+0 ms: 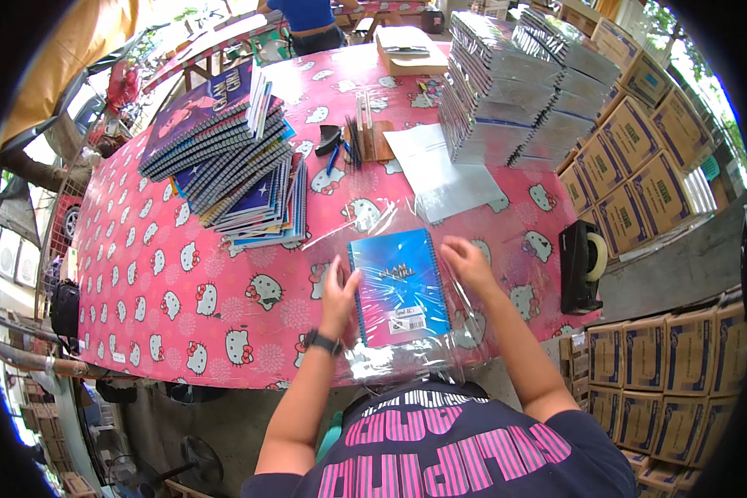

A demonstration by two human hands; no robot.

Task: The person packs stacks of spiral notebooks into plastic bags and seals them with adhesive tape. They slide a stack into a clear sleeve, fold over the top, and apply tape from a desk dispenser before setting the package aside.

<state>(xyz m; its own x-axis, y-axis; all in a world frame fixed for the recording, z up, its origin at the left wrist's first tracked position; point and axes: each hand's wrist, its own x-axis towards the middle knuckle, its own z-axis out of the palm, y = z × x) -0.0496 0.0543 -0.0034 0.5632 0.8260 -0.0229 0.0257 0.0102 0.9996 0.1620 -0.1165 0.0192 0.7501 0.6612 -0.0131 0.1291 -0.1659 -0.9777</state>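
A blue and pink spiral notebook lies in front of me on a sheet of clear plastic film, which spreads out past its edges. Its cover carries a white label near the bottom, and the wire binding runs down its right side. My left hand rests against the notebook's left edge, thumb and fingers apart. By the upper right corner is my right hand, its fingers loosely bent and apart beside the binding, over the film. A dark watch is on my left wrist.
Stacked spiral notebooks stand at the far left, wrapped stacks at the far right. Between them lie a white sheet, blue-handled pliers and a black brush-like thing. A tape dispenser sits at the right edge, near cardboard boxes.
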